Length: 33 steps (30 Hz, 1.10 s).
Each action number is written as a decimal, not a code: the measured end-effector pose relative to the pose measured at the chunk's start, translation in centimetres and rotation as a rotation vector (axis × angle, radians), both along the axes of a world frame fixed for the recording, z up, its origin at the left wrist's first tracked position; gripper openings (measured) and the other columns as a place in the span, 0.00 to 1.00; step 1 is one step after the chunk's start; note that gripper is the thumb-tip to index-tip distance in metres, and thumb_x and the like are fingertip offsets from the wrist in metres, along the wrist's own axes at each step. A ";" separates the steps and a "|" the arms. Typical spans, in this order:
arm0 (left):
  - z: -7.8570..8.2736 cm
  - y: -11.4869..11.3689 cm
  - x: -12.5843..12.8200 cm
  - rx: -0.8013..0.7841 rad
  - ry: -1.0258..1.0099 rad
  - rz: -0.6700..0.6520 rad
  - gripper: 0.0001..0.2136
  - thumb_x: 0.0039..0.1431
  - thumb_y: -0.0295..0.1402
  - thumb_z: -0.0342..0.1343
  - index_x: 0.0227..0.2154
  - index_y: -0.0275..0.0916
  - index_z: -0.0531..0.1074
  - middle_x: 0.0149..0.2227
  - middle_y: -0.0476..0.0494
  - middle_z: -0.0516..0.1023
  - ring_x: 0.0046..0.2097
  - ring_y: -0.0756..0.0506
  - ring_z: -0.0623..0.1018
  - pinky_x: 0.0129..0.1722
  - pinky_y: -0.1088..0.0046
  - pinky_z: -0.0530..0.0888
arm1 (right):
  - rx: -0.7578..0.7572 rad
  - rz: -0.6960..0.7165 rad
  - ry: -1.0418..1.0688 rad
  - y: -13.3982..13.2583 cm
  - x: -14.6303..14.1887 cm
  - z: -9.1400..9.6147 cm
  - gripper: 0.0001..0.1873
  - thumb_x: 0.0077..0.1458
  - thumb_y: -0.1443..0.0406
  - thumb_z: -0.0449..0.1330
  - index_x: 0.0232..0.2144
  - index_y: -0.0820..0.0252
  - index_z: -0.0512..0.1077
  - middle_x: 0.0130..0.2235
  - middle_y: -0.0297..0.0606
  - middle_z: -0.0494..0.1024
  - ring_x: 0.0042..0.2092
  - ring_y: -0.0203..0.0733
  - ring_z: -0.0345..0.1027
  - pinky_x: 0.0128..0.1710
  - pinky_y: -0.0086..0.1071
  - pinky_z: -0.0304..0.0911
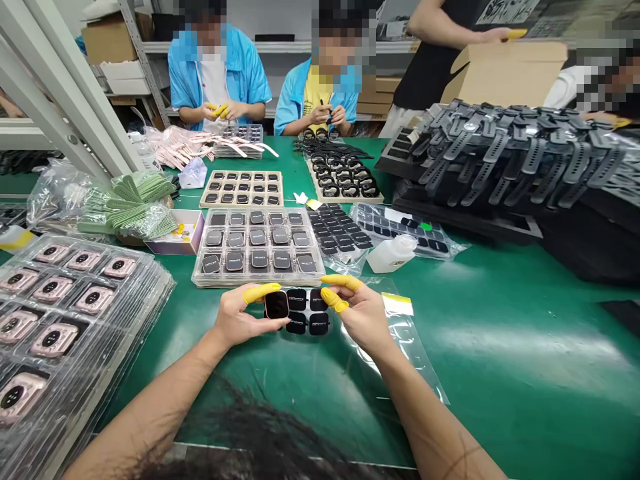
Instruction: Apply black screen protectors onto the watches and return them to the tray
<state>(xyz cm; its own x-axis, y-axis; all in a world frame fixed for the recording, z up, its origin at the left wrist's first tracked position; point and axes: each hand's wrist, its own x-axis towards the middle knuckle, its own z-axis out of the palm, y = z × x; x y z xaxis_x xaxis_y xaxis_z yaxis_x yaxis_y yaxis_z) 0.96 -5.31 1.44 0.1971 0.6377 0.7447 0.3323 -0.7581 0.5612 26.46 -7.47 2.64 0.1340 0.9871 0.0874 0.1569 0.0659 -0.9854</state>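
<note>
My left hand [235, 313] grips a watch body [277, 305] by its edges, between a finger in a yellow cot and the thumb. Its dark screen faces me, framed by a rose-gold rim. Just right of it is a sheet of black square stickers [297, 323] with pale lettering. My right hand [363, 313], yellow cots on two fingers, pinches at the upper right sticker [318, 300]; the exact contact is hard to see. Under and beside that hand lies a clear plastic bag [417, 353] with a yellow-and-white label.
Ahead stands a clear tray [257, 277] of watch bodies; stacked trays [125, 320] of pink ones rise at left. A white bottle [393, 253] and sticker sheets [340, 227] lie beyond my right hand. Grey straps [515, 147] are piled at right. Co-workers [215, 73] sit opposite.
</note>
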 end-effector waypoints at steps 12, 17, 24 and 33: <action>0.5 -0.4 0.2 -0.326 -0.010 0.036 0.24 0.47 0.41 0.78 0.48 0.37 0.85 0.39 0.43 0.90 0.36 0.41 0.89 0.45 0.65 0.89 | -0.104 0.128 0.055 0.4 0.4 0.4 0.35 0.45 0.44 0.77 0.50 0.54 0.80 0.38 0.38 0.83 0.39 0.43 0.78 0.43 0.40 0.78; 1.1 -0.7 0.7 -0.565 -0.094 0.021 0.26 0.43 0.39 0.79 0.47 0.38 0.85 0.39 0.43 0.90 0.39 0.39 0.89 0.49 0.62 0.88 | -0.109 0.053 0.027 0.6 0.1 0.0 0.31 0.41 0.40 0.77 0.38 0.55 0.82 0.35 0.40 0.83 0.38 0.46 0.78 0.45 0.44 0.77; 1.3 -0.2 1.6 -1.047 -0.431 -0.100 0.33 0.41 0.41 0.81 0.51 0.34 0.82 0.44 0.37 0.89 0.46 0.37 0.89 0.50 0.59 0.87 | 0.067 -0.010 0.081 0.7 1.3 1.3 0.22 0.41 0.43 0.79 0.25 0.50 0.82 0.39 0.39 0.83 0.42 0.46 0.74 0.46 0.44 0.72; 0.5 -0.7 2.1 -0.878 -0.024 -0.143 0.28 0.45 0.34 0.76 0.52 0.38 0.84 0.42 0.42 0.90 0.43 0.40 0.89 0.48 0.67 0.86 | -0.285 0.193 0.217 -0.8 -1.7 1.8 0.27 0.37 0.46 0.82 0.35 0.55 0.83 0.33 0.36 0.81 0.34 0.40 0.73 0.37 0.36 0.72</action>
<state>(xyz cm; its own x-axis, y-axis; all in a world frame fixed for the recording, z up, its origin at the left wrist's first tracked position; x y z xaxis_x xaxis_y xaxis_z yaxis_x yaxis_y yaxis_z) 3.05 -6.05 1.99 0.3090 0.9511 0.0032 0.2484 -0.0840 0.9650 24.79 -8.22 4.41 -0.0715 0.9765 -0.2032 -0.0457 -0.2068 -0.9773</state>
